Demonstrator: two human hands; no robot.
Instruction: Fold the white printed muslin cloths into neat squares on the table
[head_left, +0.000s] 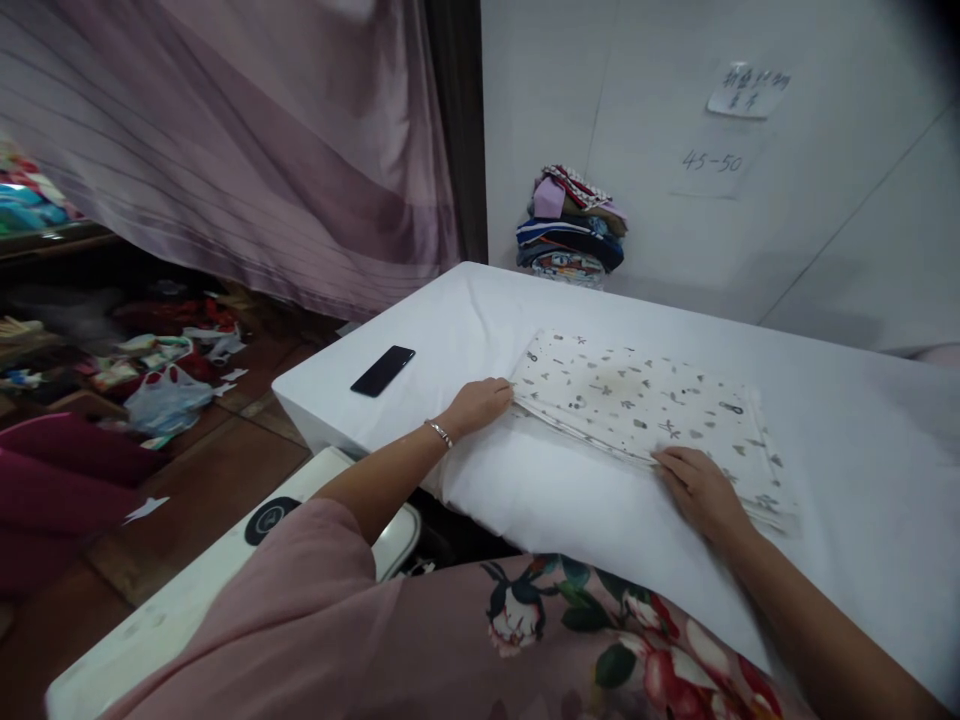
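A white cloth point(622, 395) with small printed leaf and plant shapes lies folded in layers on the white-covered table point(585, 505). At its near left corner, my left hand point(484, 400) pinches the edge between thumb and fingers; a bracelet is on that wrist. Along the same near edge, further right, my right hand point(694, 485) has its fingers closed on the fold. The cloth lies flat, its layers showing along the near side. My right thumb is partly hidden.
Left of the cloth lies a black phone point(383, 371). A stack of folded clothes point(571, 228) stands by the wall at the table's back edge. A pink curtain point(322, 150) hangs at left, above a cluttered floor. Paper notes point(748, 92) are on the wall.
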